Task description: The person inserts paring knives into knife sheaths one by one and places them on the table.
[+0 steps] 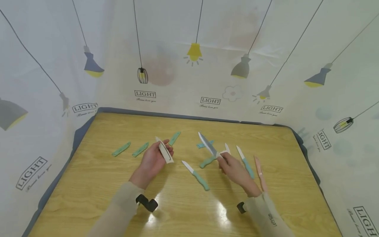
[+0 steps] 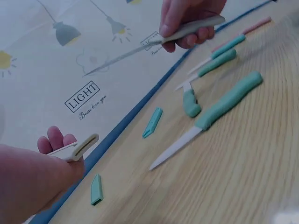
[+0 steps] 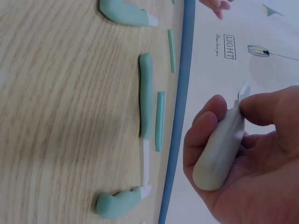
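My left hand (image 1: pixel 151 161), palm turned up, holds a cream knife sheath (image 1: pixel 165 152) with its fingers curled against it. In the left wrist view the slotted end of that sheath (image 2: pixel 86 147) faces the other hand. My right hand (image 1: pixel 235 169) grips a knife by its cream handle (image 3: pixel 222 149), with the thumb near the blade. Its bare metal blade (image 1: pixel 208 144) slants up and left, raised over the table. A gap separates the blade from the sheath. Below and between the hands lies a green-handled knife (image 1: pixel 199 179) with a white blade.
On the wooden table (image 1: pixel 97 204) lie several green sheaths (image 1: pixel 121 149) at the left and a turquoise sheath (image 1: pixel 200 145) behind the raised blade. Near my right hand are a curved green handle (image 1: pixel 208 161), a turquoise-handled knife (image 1: pixel 248 167) and a pink knife (image 1: pixel 260 172). A printed curtain (image 1: pixel 177 92) surrounds the table.
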The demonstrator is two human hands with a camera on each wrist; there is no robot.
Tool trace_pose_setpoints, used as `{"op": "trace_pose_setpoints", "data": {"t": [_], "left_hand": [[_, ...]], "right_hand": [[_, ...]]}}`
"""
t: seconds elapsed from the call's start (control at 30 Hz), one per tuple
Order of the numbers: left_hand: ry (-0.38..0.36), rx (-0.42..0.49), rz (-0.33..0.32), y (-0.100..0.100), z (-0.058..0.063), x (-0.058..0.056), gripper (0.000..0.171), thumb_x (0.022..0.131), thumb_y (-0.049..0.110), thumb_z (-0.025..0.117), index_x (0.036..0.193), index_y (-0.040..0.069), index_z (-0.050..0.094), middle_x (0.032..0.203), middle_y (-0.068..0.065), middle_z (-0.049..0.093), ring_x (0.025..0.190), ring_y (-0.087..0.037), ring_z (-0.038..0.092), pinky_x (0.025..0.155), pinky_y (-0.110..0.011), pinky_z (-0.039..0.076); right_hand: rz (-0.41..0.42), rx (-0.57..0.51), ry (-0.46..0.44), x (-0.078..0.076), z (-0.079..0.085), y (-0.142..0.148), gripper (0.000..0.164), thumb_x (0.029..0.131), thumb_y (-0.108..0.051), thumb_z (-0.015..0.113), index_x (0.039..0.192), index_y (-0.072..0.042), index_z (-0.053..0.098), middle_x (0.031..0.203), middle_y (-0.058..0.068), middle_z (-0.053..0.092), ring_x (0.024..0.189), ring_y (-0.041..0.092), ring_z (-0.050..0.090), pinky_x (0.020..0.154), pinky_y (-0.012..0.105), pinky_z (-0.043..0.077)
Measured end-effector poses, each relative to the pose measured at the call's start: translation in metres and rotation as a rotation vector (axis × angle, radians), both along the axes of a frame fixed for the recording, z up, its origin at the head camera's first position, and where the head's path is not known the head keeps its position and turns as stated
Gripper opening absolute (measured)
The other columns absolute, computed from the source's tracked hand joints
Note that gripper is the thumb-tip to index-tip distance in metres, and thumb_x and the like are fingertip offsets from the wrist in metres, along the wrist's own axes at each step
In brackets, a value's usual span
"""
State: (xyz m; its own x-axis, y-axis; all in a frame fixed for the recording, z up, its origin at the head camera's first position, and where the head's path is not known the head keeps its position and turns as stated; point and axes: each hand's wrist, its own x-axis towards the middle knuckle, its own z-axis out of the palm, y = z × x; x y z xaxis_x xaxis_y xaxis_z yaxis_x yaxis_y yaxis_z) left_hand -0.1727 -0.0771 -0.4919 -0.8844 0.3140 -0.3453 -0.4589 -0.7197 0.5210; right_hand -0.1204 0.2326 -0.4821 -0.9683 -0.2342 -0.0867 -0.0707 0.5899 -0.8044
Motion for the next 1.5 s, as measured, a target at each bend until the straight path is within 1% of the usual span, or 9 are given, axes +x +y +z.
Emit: {"op": "trace_pose_setpoints", "data": {"t": [0.17,0.37,0.63,0.73,0.83,0.93,1.2,1.37,1.5], "left_hand": [[-0.048,0.103,0.044,0.002,0.0,0.0,0.049,0.108,0.021,0.023,0.153,0.001,0.017,0.14,-0.014,0.03,0.138,-0.026,0.026,0.113,-0.037,0.029],[-0.054,0.12,0.119,0.004,-0.002,0.001,0.037,0.108,0.017,0.026,0.143,0.006,0.024,0.154,-0.017,0.025,0.135,-0.028,0.037,0.108,-0.038,0.037],[-0.078,0.13,0.153,0.005,-0.003,0.002,0.037,0.108,0.02,0.029,0.143,0.011,0.03,0.124,-0.009,0.044,0.123,-0.02,0.042,0.1,-0.032,0.043],[-0.096,0.135,0.153,0.006,-0.003,0.002,0.033,0.107,0.027,0.033,0.135,0.01,0.038,0.108,-0.005,0.05,0.095,-0.016,0.05,0.079,-0.023,0.048],[-0.096,0.116,0.146,0.008,-0.001,0.001,0.031,0.105,0.034,0.037,0.125,0.011,0.042,0.094,-0.001,0.05,0.069,-0.011,0.046,0.055,-0.018,0.04],[-0.072,0.095,0.153,0.011,0.0,0.0,0.036,0.105,0.037,0.035,0.129,0.01,0.04,0.088,0.001,0.05,0.062,-0.01,0.043,0.049,-0.017,0.036],[-0.034,0.033,0.204,0.013,0.001,-0.001,0.043,0.105,0.035,0.033,0.145,0.018,0.036,0.109,-0.001,0.058,0.097,-0.014,0.054,0.077,-0.022,0.044],[-0.023,0.127,0.236,0.012,-0.001,-0.003,0.032,0.105,0.031,0.036,0.135,0.02,0.04,0.121,-0.006,0.053,0.128,-0.023,0.04,0.109,-0.033,0.032],[-0.053,0.229,0.262,0.012,-0.001,-0.004,0.021,0.105,0.029,0.036,0.121,0.018,0.044,0.112,-0.006,0.053,0.126,-0.022,0.039,0.115,-0.039,0.023]], "right_hand": [[0.012,-0.005,-0.026,0.002,-0.001,-0.005,0.031,0.105,-0.023,0.04,0.112,0.003,0.055,0.075,0.017,0.057,0.052,0.01,0.042,0.041,0.018,0.032],[0.036,-0.032,-0.055,0.005,-0.003,-0.012,0.034,0.105,-0.027,0.041,0.109,0.003,0.057,0.074,0.018,0.058,0.051,0.008,0.042,0.04,0.017,0.032],[0.057,-0.065,-0.065,0.007,-0.003,-0.019,0.034,0.104,-0.028,0.042,0.106,0.002,0.058,0.075,0.022,0.058,0.051,0.009,0.042,0.041,0.018,0.033],[0.053,-0.052,-0.043,0.007,-0.005,-0.019,0.034,0.104,-0.029,0.042,0.106,0.002,0.058,0.075,0.02,0.058,0.052,0.009,0.043,0.041,0.018,0.034],[0.043,-0.044,-0.023,0.007,-0.007,-0.018,0.036,0.104,-0.031,0.042,0.106,0.001,0.058,0.075,0.02,0.059,0.053,0.009,0.045,0.043,0.019,0.036],[0.038,-0.042,-0.019,0.008,-0.008,-0.018,0.037,0.104,-0.032,0.042,0.106,0.0,0.059,0.074,0.019,0.059,0.052,0.009,0.044,0.042,0.019,0.035],[0.027,-0.034,-0.023,0.011,-0.002,-0.021,0.036,0.104,-0.033,0.042,0.104,-0.003,0.062,0.072,0.018,0.058,0.048,0.008,0.041,0.038,0.019,0.031],[0.051,-0.003,0.012,0.014,0.002,-0.025,0.034,0.104,-0.032,0.042,0.098,-0.005,0.062,0.067,0.01,0.056,0.046,0.007,0.039,0.037,0.018,0.031],[0.097,0.052,0.057,0.015,0.001,-0.025,0.04,0.104,-0.036,0.039,0.098,-0.005,0.063,0.064,0.005,0.054,0.044,0.005,0.036,0.037,0.019,0.032]]}}
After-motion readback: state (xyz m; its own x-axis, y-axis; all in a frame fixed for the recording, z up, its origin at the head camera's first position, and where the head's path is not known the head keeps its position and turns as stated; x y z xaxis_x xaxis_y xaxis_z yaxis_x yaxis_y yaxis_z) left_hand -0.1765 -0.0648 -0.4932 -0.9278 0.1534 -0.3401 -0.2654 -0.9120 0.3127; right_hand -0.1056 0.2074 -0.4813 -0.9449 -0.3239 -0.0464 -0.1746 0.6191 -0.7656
